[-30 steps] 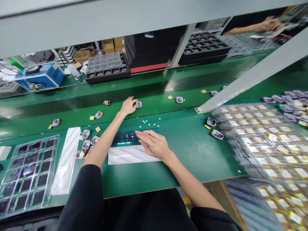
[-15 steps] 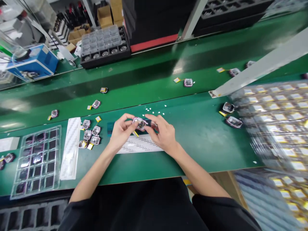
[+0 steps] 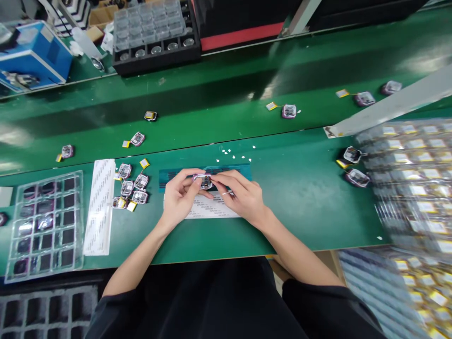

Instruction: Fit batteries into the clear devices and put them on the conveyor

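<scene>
My left hand (image 3: pixel 181 195) grips a small smartwatch case (image 3: pixel 204 181) by its left side, thumb on top. The case is open, showing dark electronics inside a pale and purple frame. My right hand (image 3: pixel 243 194) is closed in a pinch at the case's right edge; whatever lies between those fingertips is too small to make out. A thin pale band shows by the right fingers. Beneath both hands lie a printed white sheet (image 3: pixel 212 209) and a dark teal strip (image 3: pixel 240 170). Small white bits (image 3: pixel 233 157) are scattered just beyond.
Several open watch cases (image 3: pixel 140 197) with yellow-edged batteries lie left, beside another white sheet (image 3: pixel 100 207) and a clear compartment tray (image 3: pixel 45 226). More cases (image 3: pixel 289 111) sit along the green back strip. Stacked trays (image 3: pixel 416 188) and a slanted grey post (image 3: pixel 384 101) stand right.
My view has shifted slightly. The right fingers have closed from a looser spread into a pinch at the case's edge. The yellow piece hanging below the case no longer shows.
</scene>
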`<action>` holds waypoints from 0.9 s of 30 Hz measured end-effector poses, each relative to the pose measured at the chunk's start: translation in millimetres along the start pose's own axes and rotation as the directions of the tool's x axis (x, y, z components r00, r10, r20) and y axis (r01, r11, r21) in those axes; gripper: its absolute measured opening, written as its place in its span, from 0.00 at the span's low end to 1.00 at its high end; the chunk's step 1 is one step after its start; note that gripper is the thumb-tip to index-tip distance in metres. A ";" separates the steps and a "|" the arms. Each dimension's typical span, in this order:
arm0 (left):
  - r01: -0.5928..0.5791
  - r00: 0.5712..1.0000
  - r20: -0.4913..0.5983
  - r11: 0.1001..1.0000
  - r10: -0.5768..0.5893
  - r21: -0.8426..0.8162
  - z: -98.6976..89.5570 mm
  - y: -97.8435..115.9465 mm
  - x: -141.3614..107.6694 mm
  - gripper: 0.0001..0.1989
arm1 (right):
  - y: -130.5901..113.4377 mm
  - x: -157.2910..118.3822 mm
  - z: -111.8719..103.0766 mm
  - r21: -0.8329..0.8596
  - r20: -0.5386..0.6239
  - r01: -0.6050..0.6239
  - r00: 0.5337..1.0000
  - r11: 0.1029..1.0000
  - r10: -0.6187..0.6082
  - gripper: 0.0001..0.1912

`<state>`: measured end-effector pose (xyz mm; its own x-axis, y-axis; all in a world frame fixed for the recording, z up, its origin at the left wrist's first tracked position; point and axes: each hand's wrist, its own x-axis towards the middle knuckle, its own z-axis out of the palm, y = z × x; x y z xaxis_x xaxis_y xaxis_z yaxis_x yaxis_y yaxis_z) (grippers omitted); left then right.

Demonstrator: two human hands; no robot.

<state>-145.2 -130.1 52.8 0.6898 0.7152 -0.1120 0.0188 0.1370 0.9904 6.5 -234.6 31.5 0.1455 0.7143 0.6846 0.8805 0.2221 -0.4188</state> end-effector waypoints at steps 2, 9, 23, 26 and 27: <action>-0.049 0.998 -0.039 0.996 0.052 0.068 2.1 -1.4 -2.1 0.14 | -0.5 -1.5 1.5 0.001 0.027 -0.017 1.000 1.000 0.017 0.11; -0.121 0.976 -0.124 0.920 0.179 0.372 5.8 -3.4 -10.3 0.08 | 4.6 -9.0 -0.4 -0.136 0.169 0.036 0.986 0.990 -0.013 0.19; -0.020 0.992 -0.118 0.970 0.049 0.241 5.8 -12.0 -2.1 0.08 | 13.4 -7.0 1.4 -0.008 0.184 -0.088 0.979 0.996 0.088 0.12; 0.026 1.000 -0.009 0.997 -0.025 0.075 5.3 -10.1 0.7 0.12 | 12.8 -7.4 3.1 -0.020 0.158 -0.078 0.984 0.997 0.080 0.13; 0.049 0.998 0.025 0.998 -0.050 0.029 4.7 -9.4 1.9 0.13 | 12.5 -7.6 3.6 -0.018 0.149 -0.078 0.986 0.997 0.080 0.13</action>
<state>-140.7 -133.2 43.7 0.7061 0.6900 -0.1590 0.0734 0.1521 0.9856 14.8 -234.9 18.9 0.1469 0.8205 0.5524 0.8743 0.1535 -0.4605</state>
